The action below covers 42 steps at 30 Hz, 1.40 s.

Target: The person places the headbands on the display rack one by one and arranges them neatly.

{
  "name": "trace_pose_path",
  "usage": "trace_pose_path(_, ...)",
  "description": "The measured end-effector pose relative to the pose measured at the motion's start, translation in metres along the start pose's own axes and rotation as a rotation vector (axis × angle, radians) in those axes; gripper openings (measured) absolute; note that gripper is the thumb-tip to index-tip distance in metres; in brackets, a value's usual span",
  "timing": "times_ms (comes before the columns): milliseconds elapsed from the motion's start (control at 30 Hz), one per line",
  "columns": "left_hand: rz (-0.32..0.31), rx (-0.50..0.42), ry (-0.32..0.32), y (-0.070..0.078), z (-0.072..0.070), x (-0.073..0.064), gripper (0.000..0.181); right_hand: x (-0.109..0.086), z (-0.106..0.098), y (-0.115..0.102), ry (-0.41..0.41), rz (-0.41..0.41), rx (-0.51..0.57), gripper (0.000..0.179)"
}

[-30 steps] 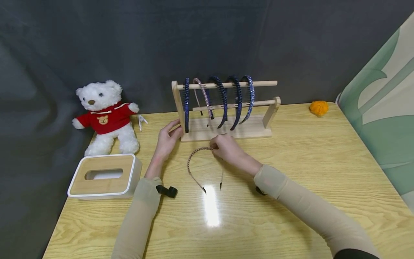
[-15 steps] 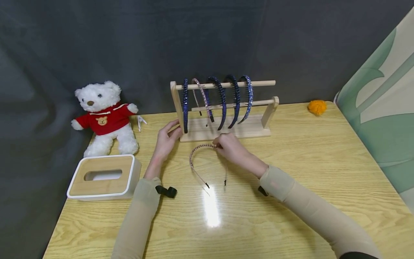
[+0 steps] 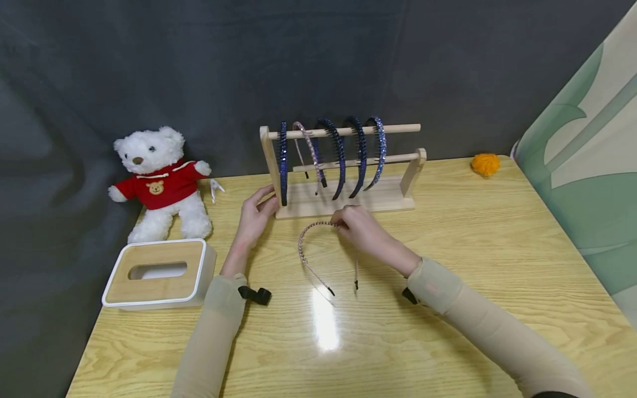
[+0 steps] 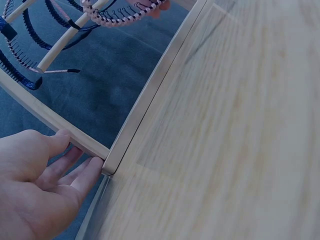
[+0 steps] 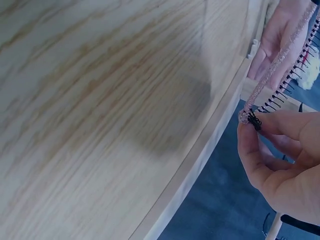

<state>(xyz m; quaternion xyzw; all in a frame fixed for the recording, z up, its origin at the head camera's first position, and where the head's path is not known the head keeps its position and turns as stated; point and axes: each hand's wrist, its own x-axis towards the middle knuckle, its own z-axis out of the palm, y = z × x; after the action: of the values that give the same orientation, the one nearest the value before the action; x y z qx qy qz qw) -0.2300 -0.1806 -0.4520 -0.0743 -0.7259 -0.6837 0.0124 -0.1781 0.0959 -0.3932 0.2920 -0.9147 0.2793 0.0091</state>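
My right hand [image 3: 363, 229] pinches a thin pink beaded headband [image 3: 301, 246] at the top of its arch, in front of a wooden headband rack [image 3: 348, 207]. The headband's two black-tipped ends point toward me, and small black teeth line its inner side in the right wrist view. At the rack's left end, my left hand [image 3: 252, 220] rests its thumb and fingertips against the upright [image 4: 75, 137], close to the base corner. Several dark blue headbands [image 3: 283, 166] and another pink headband [image 3: 313, 149] hang over the rack's top rod.
To the left sits a white teddy bear [image 3: 156, 182] in a red sweater, behind a tissue box [image 3: 154, 287] with a wooden lid. A small white clip-like object [image 3: 215, 189] lies beside the bear. An orange fluffy ball [image 3: 485, 165] is at the table's back right.
My right hand has moved slightly to the right with the pink headband, whose ends have swung right as well. My left hand stays at the rack's left upright.
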Motion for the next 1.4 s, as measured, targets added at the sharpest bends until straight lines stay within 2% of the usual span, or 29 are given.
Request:
trace_pose_path(333, -0.010, 0.009, -0.005, 0.000, -0.002, -0.002, 0.043, -0.010, -0.014, -0.005, -0.032, 0.097, 0.044, 0.017)
trace_pose_path(667, -0.010, -0.011, -0.006, -0.002, 0.000, -0.002, 0.043, -0.028, -0.036, 0.002, 0.017, 0.137, 0.122, 0.022)
trace_pose_path(867, -0.002, -0.023, -0.012, 0.000, 0.001, -0.002, 0.042, -0.040, -0.056, 0.005, 0.023, 0.125, 0.231, 0.021)
trace_pose_path(1133, 0.000, -0.003, -0.008, 0.002, 0.000, -0.002, 0.043, -0.058, -0.084, 0.001, -0.004, 0.210, 0.328, 0.023)
trace_pose_path(1233, 0.003, -0.005, -0.009, 0.002, 0.000, -0.002, 0.043, -0.068, -0.095, 0.001, 0.003, 0.244, 0.340, 0.023)
trace_pose_path(1400, 0.006, -0.005, -0.006, 0.003, 0.000, -0.002, 0.042, -0.083, -0.114, 0.006, 0.050, 0.275, 0.299, 0.023)
